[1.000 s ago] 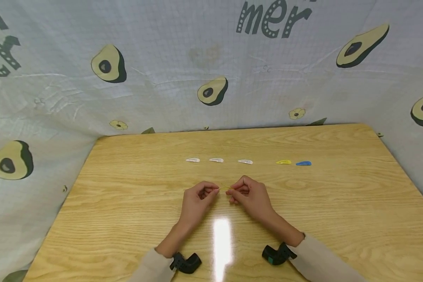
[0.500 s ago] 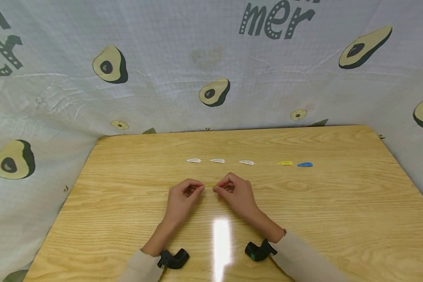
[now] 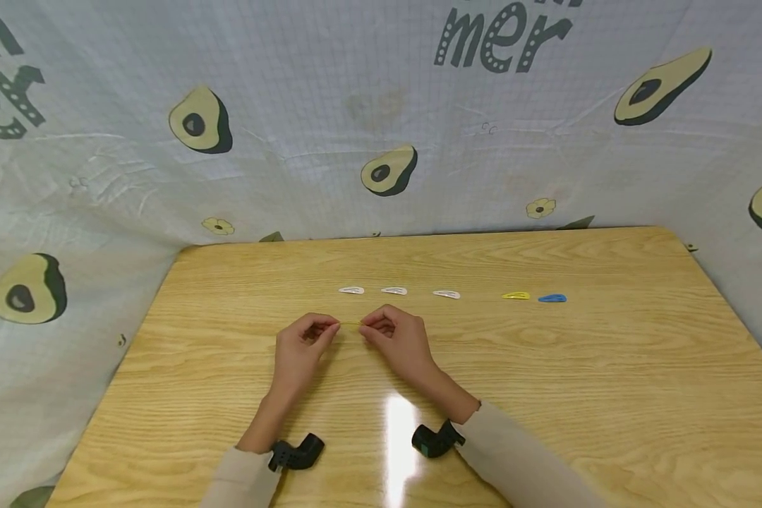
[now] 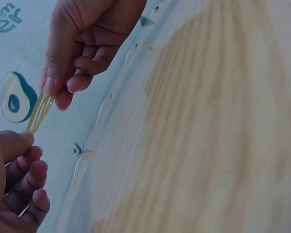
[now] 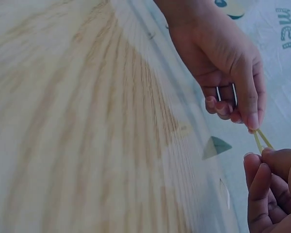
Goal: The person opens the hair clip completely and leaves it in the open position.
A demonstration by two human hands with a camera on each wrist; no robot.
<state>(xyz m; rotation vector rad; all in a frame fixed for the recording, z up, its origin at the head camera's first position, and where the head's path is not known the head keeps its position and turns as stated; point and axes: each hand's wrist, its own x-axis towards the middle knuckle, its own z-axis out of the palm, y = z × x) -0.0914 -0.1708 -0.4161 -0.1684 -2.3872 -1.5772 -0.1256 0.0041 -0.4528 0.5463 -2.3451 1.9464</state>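
Note:
Between my two hands, above the table, is a yellow snap hair clip (image 4: 40, 110). One end of it is pinched between the thumb and index finger of my left hand (image 3: 298, 351). My right hand (image 3: 401, 343) pinches the other end the same way. The middle of the clip shows in the gap between the fingertips, and both ends are covered. In the right wrist view the clip's two arms (image 5: 260, 141) look spread apart in a narrow V.
Beyond the hands, a row of hair clips lies on the wooden table (image 3: 609, 367): a left white clip (image 3: 352, 290), a middle white clip (image 3: 394, 291), a right white clip (image 3: 446, 294), a yellow clip (image 3: 516, 295) and a blue clip (image 3: 552, 298). A printed cloth (image 3: 305, 106) hangs behind.
Both hands have moved left and slightly away from me with the yellow hair clip between them. The row of clips stays where it lies on the table.

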